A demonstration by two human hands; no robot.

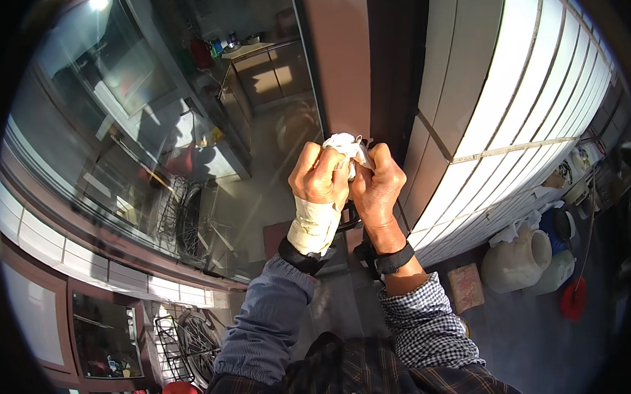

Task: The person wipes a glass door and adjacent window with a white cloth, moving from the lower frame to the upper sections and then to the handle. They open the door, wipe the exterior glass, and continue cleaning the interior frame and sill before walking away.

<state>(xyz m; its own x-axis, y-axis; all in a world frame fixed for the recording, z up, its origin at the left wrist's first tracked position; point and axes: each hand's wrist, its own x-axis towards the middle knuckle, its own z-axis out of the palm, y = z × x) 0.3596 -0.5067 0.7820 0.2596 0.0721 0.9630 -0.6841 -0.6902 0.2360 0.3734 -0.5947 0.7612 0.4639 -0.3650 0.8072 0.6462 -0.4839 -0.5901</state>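
Note:
A crumpled white cloth [346,144] is bunched between my two fists, in front of a reddish-brown door frame [338,57]. My left hand [321,174] grips the cloth from the left side; a pale wrap and a black band circle its wrist. My right hand [377,181] is closed on the cloth's right side, with a black strap around that wrist. The two fists almost touch. Below them, a dark door handle [350,219] shows partly between my wrists. How much cloth lies inside the fingers is hidden.
Left is a large glass pane [232,194] with cabinets [270,73] behind it. A white-tiled wall [506,99] stands at right. On the floor are a pale plastic jug [516,256] and a patterned block [466,287]. A bicycle wheel [201,339] appears lower left.

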